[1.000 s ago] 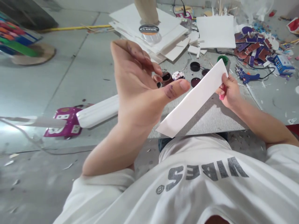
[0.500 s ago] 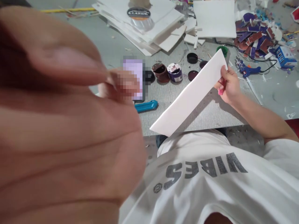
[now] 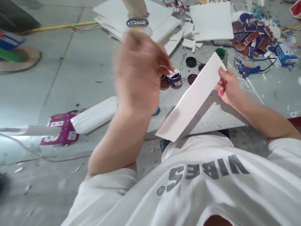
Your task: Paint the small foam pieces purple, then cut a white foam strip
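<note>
A long white strip of foam board [image 3: 191, 97] slants across the front of the table, its lower end out over the table edge. My right hand [image 3: 228, 82] is closed on the strip's upper right end, thumb on top. A small pink-red object [image 3: 221, 89] shows among that hand's fingers; its kind is unclear. My left hand [image 3: 141, 69] is raised over the table, smeared by motion, fingers bent toward the paint jars. Close by its fingertips stand a purple paint jar [image 3: 176, 80] and a partly hidden brown paint jar [image 3: 164, 82].
White foam sheets [image 3: 160, 15] are stacked at the back, and painted offcuts [image 3: 254, 36] are heaped at the right. A blue glue gun [image 3: 246, 68] lies beside a green paint jar [image 3: 220, 53]. At the left is a magenta power strip [image 3: 60, 130].
My left hand has dropped away from close to the camera and now hovers over the table by the jars. My right hand still holds the foam strip, almost unmoved.
</note>
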A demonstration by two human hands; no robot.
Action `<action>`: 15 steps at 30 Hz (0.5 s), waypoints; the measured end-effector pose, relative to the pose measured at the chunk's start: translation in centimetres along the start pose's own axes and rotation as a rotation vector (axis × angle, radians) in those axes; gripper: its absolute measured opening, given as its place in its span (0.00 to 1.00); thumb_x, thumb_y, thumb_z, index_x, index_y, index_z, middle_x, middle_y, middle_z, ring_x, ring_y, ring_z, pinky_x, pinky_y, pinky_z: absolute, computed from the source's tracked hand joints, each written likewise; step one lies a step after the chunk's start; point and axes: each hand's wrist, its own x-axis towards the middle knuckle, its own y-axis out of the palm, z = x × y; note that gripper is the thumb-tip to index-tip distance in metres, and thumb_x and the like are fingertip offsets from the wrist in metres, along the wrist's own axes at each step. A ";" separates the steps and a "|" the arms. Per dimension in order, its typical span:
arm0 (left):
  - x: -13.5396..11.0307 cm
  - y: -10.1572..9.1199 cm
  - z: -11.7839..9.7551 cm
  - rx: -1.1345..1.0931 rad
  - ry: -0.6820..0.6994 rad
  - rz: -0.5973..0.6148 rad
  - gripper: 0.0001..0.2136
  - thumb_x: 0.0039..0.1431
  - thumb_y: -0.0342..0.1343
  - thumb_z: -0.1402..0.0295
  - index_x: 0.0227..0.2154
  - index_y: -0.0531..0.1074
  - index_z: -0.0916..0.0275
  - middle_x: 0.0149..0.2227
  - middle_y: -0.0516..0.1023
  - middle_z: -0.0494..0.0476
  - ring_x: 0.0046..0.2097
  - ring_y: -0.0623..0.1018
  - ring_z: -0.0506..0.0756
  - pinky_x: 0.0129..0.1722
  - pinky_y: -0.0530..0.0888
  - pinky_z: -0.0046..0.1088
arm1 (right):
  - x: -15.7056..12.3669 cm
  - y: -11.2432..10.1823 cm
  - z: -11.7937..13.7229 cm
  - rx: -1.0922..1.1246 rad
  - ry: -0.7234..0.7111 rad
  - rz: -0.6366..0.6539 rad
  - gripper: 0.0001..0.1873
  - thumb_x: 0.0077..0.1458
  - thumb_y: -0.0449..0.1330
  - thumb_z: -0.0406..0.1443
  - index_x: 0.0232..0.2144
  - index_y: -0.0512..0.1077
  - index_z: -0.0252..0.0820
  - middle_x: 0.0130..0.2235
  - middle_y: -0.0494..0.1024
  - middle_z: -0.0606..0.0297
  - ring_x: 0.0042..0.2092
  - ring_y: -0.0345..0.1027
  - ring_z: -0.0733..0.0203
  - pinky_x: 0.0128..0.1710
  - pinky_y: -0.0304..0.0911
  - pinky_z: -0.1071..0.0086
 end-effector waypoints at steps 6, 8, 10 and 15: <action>0.4 1.8 7.1 0.164 -0.203 0.272 0.22 0.58 0.76 0.65 0.52 0.74 0.56 0.43 0.83 0.52 0.39 0.81 0.53 0.40 0.76 0.30 | -0.6 0.7 1.1 -0.001 -0.009 -0.035 0.28 0.53 0.78 0.56 0.30 0.66 0.49 0.20 0.58 0.81 0.20 0.42 0.71 0.20 0.39 0.69; -0.5 1.9 7.9 0.055 -0.317 0.341 0.25 0.62 0.73 0.59 0.58 0.73 0.56 0.40 0.84 0.52 0.36 0.83 0.54 0.36 0.76 0.30 | -0.5 0.6 1.2 -0.037 -0.024 -0.052 0.30 0.54 0.78 0.57 0.30 0.65 0.50 0.21 0.58 0.80 0.20 0.44 0.70 0.20 0.40 0.68; -1.0 2.2 8.2 -0.084 -0.413 0.363 0.25 0.68 0.68 0.51 0.60 0.73 0.57 0.41 0.85 0.54 0.35 0.85 0.56 0.34 0.77 0.30 | -0.4 0.6 1.2 -0.066 -0.038 -0.065 0.33 0.52 0.79 0.59 0.29 0.63 0.50 0.21 0.58 0.79 0.20 0.44 0.70 0.20 0.42 0.68; -0.8 2.8 8.1 -0.320 -0.654 0.512 0.28 0.78 0.50 0.47 0.66 0.76 0.63 0.48 0.91 0.65 0.41 0.91 0.64 0.36 0.85 0.35 | -0.4 0.7 1.1 -0.084 -0.080 -0.070 0.35 0.50 0.80 0.61 0.30 0.64 0.50 0.23 0.58 0.79 0.22 0.43 0.70 0.20 0.45 0.68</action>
